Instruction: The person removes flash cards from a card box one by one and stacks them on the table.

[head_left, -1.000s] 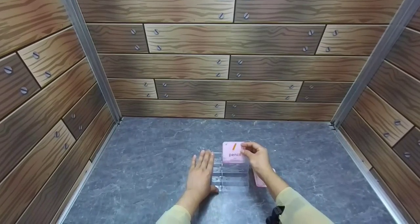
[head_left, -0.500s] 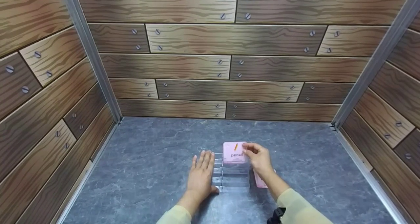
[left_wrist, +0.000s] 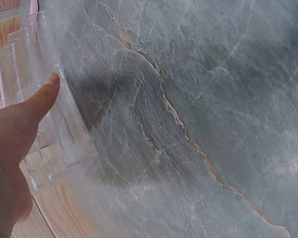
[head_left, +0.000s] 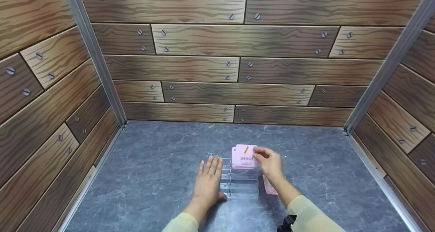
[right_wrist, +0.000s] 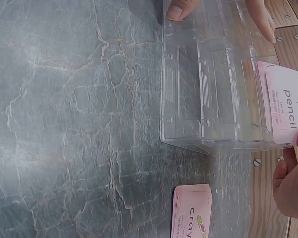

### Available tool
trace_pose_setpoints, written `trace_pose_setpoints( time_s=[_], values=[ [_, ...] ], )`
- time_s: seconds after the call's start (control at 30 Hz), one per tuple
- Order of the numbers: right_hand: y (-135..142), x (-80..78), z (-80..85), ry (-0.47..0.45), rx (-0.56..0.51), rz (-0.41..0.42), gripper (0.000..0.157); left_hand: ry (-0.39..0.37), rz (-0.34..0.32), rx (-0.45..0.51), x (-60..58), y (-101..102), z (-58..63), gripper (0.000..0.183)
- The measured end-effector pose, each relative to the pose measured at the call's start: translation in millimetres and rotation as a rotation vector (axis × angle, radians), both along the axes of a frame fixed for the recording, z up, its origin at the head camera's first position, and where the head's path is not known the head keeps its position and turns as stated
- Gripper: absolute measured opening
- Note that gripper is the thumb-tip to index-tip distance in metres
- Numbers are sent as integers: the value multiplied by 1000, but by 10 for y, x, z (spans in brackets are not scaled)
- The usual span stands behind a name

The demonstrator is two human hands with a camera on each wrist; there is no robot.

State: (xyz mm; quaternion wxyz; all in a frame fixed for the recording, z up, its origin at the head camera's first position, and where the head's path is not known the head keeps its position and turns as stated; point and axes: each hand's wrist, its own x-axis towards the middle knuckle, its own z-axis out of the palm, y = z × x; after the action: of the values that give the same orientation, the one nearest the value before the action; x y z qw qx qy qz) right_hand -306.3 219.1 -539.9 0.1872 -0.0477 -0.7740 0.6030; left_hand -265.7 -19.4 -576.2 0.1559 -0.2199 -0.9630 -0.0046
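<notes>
A clear plastic tiered rack (head_left: 244, 188) stands on the table in the head view. My left hand (head_left: 207, 182) lies along its left side with straight fingers, the thumb touching the front. My right hand (head_left: 272, 164) pinches the right edge of a pink flashcard (right_wrist: 286, 91) reading "pencil", at the rack's rearmost tier. Another pink card (right_wrist: 262, 74) shows just behind it, its face mostly covered. To the right of the rack lies a stack of pink flashcards (right_wrist: 190, 214), the top one starting "cray"; my right forearm partly covers it in the head view.
The dark marbled tabletop (head_left: 163, 157) extends around the rack. Wood-print panels (head_left: 204, 69) wall the back and both sides, with metal rails (head_left: 380, 65) at the corners.
The pencil card has shifted slightly up and right with my right hand, showing more of the card behind at its left edge. My left hand stays in place at the rack.
</notes>
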Motion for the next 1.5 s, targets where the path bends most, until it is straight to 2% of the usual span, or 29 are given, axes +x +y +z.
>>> trace_pose_setpoints(
  time_s=[0.4,0.7,1.03,1.5],
  values=[
    [2,2,57,46,-66,-1,23,-17,3,2,6,4,10,138],
    [55,31,135,28,-85,5,34,-15,3,2,5,0,10,139],
    [99,35,198,-2,-130,-12,36,-25,6,-2,4,0,7,138],
    [170,77,246,-1,-246,92,48,-10,6,-5,7,2,5,139]
  ],
)
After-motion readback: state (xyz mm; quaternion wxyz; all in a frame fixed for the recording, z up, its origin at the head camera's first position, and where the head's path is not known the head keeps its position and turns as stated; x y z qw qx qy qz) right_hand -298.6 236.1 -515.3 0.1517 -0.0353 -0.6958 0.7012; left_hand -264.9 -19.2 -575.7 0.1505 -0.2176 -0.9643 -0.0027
